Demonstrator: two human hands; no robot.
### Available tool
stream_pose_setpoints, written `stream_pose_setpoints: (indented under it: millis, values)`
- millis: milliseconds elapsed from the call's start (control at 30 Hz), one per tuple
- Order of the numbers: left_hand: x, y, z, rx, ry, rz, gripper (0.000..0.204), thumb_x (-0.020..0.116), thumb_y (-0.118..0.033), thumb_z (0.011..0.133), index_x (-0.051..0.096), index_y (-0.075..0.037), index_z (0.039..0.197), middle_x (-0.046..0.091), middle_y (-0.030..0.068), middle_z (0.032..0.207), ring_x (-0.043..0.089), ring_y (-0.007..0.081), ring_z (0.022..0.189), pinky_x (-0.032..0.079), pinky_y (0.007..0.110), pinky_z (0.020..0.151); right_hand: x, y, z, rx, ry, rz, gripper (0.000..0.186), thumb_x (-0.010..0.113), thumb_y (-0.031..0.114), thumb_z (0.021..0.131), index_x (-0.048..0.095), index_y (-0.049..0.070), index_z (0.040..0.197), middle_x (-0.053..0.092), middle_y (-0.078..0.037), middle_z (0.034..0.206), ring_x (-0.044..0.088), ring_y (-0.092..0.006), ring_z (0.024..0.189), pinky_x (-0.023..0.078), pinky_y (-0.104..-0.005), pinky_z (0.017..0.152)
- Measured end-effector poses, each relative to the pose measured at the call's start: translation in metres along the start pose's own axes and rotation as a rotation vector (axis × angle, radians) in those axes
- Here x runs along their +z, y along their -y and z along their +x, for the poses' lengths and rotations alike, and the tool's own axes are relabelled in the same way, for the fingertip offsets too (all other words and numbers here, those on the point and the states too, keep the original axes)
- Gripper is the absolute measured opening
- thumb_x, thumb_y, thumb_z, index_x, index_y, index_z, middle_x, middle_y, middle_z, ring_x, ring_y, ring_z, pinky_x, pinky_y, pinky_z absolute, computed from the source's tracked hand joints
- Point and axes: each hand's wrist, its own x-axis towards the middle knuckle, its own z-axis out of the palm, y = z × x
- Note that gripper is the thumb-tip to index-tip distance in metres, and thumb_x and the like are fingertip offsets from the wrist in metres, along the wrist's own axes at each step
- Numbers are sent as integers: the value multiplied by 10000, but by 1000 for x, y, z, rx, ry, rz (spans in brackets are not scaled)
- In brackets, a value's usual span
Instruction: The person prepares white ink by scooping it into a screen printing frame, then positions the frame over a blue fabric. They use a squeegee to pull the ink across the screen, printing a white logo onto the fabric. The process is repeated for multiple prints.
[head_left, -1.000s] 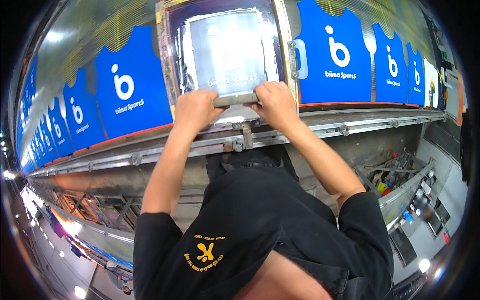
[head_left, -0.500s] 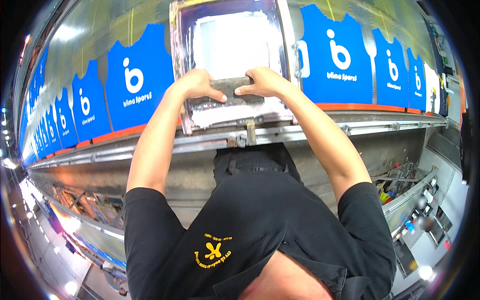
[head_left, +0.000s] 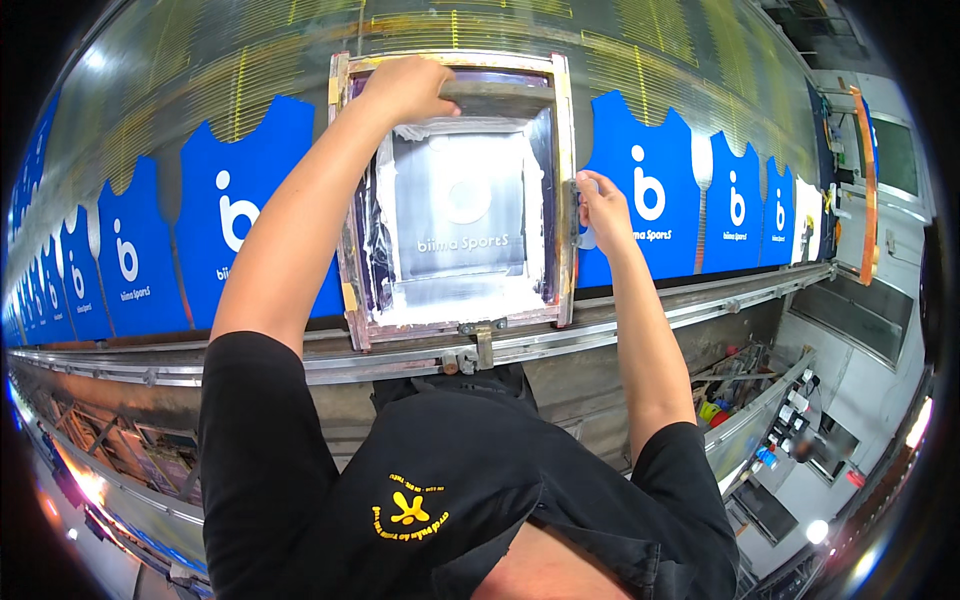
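White ink (head_left: 455, 303) lies inside the screen frame (head_left: 564, 150), below the squeegee (head_left: 505, 98).

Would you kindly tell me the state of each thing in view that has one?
Screen frame: stained around its edges
Squeegee: across the frame's far end
Left hand: gripping the squeegee's left end
Right hand: at the frame's right edge, grip unclear
White ink: smeared inside the frame
Blue panels: lying flat, printed in white

Scene brightly lit, with a round lamp (head_left: 817, 531) flaring at four o'clock, orange-white light (head_left: 90, 487) glaring at eight, sheen on the screen-printing mesh (head_left: 465, 225) toward twelve, and fisheye edges blackened.
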Motion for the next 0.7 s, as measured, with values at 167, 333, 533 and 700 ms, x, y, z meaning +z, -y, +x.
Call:
stream_pose_setpoints:
  millis: [167, 333, 533, 700]
  values:
    - [5, -16, -28, -102, -18, 11, 391, 831, -460, 833, 784, -112, 1006, 766, 123, 932, 735, 353, 951, 578, 501, 804, -2, 20, -10, -32, 3, 5, 433, 733, 361, 1024, 656, 20, 1279, 517, 40, 738, 425, -49, 542, 336, -245, 484]
    - [59, -57, -140, -50, -258, -50, 286, 858, -236, 761, 794, -140, 1022, 768, 101, 964, 715, 327, 910, 565, 483, 800, 2, 42, -20, -83, -43, 11, 411, 744, 344, 1008, 670, 15, 1243, 533, 37, 718, 408, -45, 524, 307, -242, 463]
    - [123, -142, -289, 51, -391, -8, 499, 791, -94, 668, 715, -108, 1161, 696, 18, 1118, 656, 224, 989, 479, 391, 762, 7, 35, -15, -187, -83, 33, 345, 745, 317, 996, 742, 24, 1178, 587, 45, 707, 457, -52, 554, 339, -264, 486]
    - [107, -127, -312, 16, -356, -45, 606, 803, -76, 658, 711, -113, 1256, 699, 31, 1240, 647, 251, 1122, 504, 408, 938, 41, 59, -51, -300, -280, 29, 350, 741, 289, 999, 740, -11, 1179, 731, -31, 980, 602, -90, 838, 489, -263, 739]
